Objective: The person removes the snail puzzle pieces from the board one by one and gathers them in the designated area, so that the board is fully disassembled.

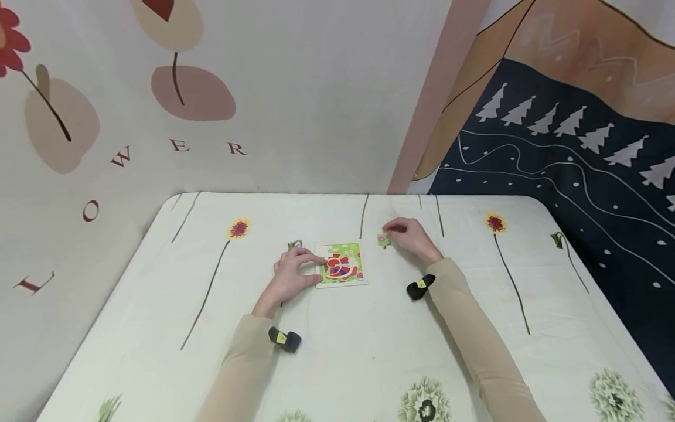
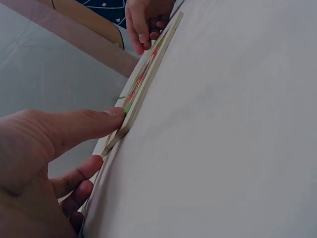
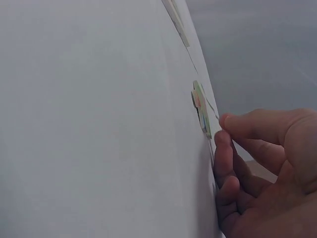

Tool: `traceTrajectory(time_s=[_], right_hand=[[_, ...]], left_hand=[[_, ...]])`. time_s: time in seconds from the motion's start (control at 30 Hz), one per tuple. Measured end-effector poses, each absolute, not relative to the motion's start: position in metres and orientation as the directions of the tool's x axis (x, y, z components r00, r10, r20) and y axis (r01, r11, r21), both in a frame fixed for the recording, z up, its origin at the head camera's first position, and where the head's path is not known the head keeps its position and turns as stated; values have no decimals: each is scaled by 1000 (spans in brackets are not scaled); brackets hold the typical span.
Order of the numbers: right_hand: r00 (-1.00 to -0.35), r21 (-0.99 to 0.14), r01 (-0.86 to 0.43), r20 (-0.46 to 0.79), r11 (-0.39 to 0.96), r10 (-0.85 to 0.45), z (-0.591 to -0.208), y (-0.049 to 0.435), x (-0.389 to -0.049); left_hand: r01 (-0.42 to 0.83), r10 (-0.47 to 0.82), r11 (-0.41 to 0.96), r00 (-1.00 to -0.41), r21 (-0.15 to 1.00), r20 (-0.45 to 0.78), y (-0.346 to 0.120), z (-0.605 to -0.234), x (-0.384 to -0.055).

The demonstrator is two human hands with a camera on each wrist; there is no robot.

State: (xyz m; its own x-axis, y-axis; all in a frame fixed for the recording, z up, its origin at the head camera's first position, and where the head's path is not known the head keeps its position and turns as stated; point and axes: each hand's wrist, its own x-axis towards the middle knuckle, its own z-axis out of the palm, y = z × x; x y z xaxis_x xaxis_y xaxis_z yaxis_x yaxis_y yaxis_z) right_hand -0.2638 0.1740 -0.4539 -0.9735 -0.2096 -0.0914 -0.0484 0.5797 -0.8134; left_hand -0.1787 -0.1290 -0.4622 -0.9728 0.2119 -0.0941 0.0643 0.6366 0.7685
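Note:
A square wooden jigsaw board (image 1: 340,266) with a green border and a red-and-blue picture lies flat on the table. My left hand (image 1: 292,274) is at its left side. In the left wrist view, the straight left thumb (image 2: 96,126) rests on the board's edge, while the lower fingertips sit beside it. A small green puzzle piece (image 3: 200,110) with a pink flower lies to the board's right. My right hand (image 1: 413,237) is just beyond that piece, fingers loosely curled and thumb near the fingertips. A narrow gap separates them from the piece in the right wrist view.
A white cloth with printed flowers covers the table (image 1: 343,351). Behind it hangs a pale printed curtain (image 1: 316,117), with a dark tree-patterned section at the right. Each wrist bears a small black camera, such as the left wrist camera (image 1: 285,340).

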Motion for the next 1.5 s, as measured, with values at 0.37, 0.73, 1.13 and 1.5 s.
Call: traceTrajectory(time_s=[0.37,0.73,1.13,1.5], right_hand=[[-978,-848,-50,-65,527,-199,-450,170,-260],[-969,-852,-53,-82,520,-233,-444,156,-255],[-962,-863,-76,-69,500,-265,-442,140,-249],[-948,-851,-106,-70,515,-312,-449,125,-246]], left_hand=[[106,236,644,-970,758,-65,-119,-462,-180],[99,223,622,-973,777,-54,-112,-467,-181],[106,220,638,-974,763,-48,-109,-464,-180],[120,242,641,-969,758,-51,-110,-464,-180]])
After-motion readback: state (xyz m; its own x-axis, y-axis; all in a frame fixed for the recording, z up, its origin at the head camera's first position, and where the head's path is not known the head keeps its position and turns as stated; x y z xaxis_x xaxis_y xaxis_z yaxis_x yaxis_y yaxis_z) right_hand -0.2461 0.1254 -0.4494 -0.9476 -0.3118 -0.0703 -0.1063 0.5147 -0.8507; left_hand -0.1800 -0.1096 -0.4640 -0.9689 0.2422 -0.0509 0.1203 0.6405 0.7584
